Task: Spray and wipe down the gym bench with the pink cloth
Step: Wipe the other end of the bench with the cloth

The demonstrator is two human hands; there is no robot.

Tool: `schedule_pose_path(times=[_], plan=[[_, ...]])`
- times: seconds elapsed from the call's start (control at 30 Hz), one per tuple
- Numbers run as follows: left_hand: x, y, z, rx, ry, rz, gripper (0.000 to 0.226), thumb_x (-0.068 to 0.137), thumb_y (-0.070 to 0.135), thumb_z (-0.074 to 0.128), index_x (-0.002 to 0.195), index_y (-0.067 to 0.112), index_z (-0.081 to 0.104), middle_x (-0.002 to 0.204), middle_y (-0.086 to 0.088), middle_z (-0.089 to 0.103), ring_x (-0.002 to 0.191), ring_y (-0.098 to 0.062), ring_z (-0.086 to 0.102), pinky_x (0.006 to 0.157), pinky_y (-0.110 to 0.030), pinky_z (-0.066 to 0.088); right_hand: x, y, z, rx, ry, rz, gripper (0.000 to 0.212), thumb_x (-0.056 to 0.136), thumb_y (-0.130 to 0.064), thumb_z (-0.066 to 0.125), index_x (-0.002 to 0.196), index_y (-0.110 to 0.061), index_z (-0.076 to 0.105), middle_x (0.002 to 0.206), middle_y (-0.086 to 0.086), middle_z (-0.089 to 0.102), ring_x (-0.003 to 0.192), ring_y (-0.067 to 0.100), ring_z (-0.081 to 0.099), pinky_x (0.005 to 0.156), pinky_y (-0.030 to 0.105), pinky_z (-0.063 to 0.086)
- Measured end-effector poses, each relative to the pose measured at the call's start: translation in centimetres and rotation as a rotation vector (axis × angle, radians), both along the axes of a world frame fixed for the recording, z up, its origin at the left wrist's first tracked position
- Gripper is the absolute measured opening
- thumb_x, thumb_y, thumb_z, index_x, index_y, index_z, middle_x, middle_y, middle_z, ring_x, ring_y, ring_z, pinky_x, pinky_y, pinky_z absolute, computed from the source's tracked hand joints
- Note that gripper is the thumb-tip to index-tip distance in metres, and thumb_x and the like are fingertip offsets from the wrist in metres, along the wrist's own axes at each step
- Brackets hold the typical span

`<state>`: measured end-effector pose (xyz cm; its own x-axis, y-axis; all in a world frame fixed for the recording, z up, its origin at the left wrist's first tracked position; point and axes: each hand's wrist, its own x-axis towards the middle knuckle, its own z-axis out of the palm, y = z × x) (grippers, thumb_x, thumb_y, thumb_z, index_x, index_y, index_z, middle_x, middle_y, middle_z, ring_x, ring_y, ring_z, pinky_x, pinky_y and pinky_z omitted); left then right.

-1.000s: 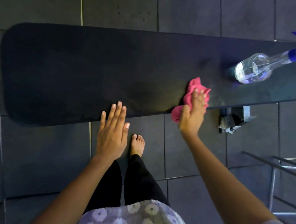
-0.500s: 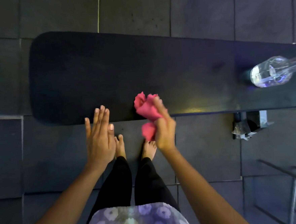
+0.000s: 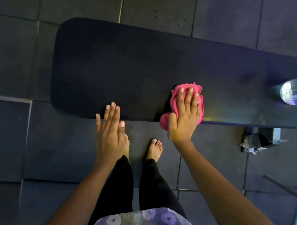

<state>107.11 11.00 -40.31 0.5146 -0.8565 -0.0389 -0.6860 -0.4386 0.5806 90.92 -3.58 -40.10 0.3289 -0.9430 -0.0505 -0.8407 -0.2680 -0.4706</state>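
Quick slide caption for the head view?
Right hand presses the pink cloth flat on the gym bench, left hand open alongside.

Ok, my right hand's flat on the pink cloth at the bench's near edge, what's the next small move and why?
Probably slide the pink cloth left along the bench toward its rounded end: your right hand presses it flat at the near edge, the spray bottle stands to its right, and most bare pad lies leftward.

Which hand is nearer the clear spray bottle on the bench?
Right. The right hand presses the pink cloth left of the clear spray bottle; the left hand is farther left.
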Motion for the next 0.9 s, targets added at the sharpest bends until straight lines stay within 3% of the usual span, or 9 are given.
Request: schedule_pose_path(times=[0.3,0.57,0.67,0.73,0.8,0.83,0.9], plan=[[3.9,1.2,0.0,-0.27,0.172,0.422,0.045,0.102,0.019,0.03,0.14,-0.003,0.041,0.148,-0.015,0.04,0.144,-0.024,0.028,0.12,-0.048,0.016,9.4,7.8,0.8,0.146,-0.104,0.306,0.079,0.08,-0.038,0.029,0.15,-0.002,0.029,0.161,0.016,0.019,0.151,0.032,0.005,0.121,0.05,0.008],[8.6,3.3,0.2,-0.257,0.171,0.412,0.043,0.103,0.018,0.032,0.141,-0.001,0.04,0.149,-0.014,0.039,0.144,-0.025,0.029,0.116,-0.03,0.028,14.2,8.5,0.8,0.184,-0.074,0.703,0.072,0.083,-0.037,0.03,0.148,-0.008,0.037,0.159,0.01,0.028,0.15,0.026,0.016,0.117,0.05,0.02],[8.9,4.0,0.0,-0.238,0.198,0.429,0.043,0.103,0.018,0.035,0.141,0.001,0.041,0.151,-0.012,0.038,0.145,-0.024,0.026,0.117,-0.028,0.026,13.2,6.7,1.5,0.284,-0.198,0.771,0.068,0.083,-0.032,0.03,0.145,-0.009,0.044,0.156,0.008,0.036,0.149,0.023,0.023,0.115,0.051,0.024],[9.0,4.0,0.0,-0.246,0.255,0.564,0.043,0.102,0.019,0.038,0.143,0.005,0.04,0.152,-0.009,0.038,0.146,-0.021,0.024,0.116,-0.02,0.023,13.2,5.4,3.1,0.444,-0.414,0.687,0.059,0.084,-0.023,0.032,0.137,-0.008,0.054,0.15,0.01,0.045,0.146,0.021,0.03,0.118,0.048,0.025],[9.1,3.7,0.1,-0.244,0.303,0.676,0.044,0.102,0.021,0.039,0.145,0.01,0.038,0.153,-0.002,0.036,0.147,-0.018,0.02,0.113,-0.013,0.021,13.8,4.0,4.7,0.583,-0.624,0.475,0.054,0.084,-0.012,0.035,0.128,-0.024,0.064,0.143,0.002,0.054,0.141,0.019,0.038,0.119,0.043,0.027],[9.1,3.5,0.3,-0.242,0.314,0.689,0.045,0.102,0.02,0.039,0.146,0.011,0.037,0.154,0.0,0.034,0.147,-0.017,0.018,0.112,-0.01,0.019,14.3,3.2,5.5,0.667,-0.666,0.321,0.055,0.083,-0.014,0.036,0.129,-0.032,0.062,0.141,-0.006,0.055,0.139,0.016,0.041,0.117,0.04,0.03],[9.2,3.1,0.4,-0.224,0.328,0.68,0.046,0.103,0.021,0.039,0.148,0.012,0.033,0.156,0.002,0.029,0.148,-0.013,0.012,0.109,-0.005,0.016,15.4,1.6,6.6,0.791,-0.641,0.041,0.063,0.081,-0.023,0.039,0.143,-0.028,0.047,0.138,-0.015,0.054,0.131,0.007,0.048,0.109,0.027,0.039]])
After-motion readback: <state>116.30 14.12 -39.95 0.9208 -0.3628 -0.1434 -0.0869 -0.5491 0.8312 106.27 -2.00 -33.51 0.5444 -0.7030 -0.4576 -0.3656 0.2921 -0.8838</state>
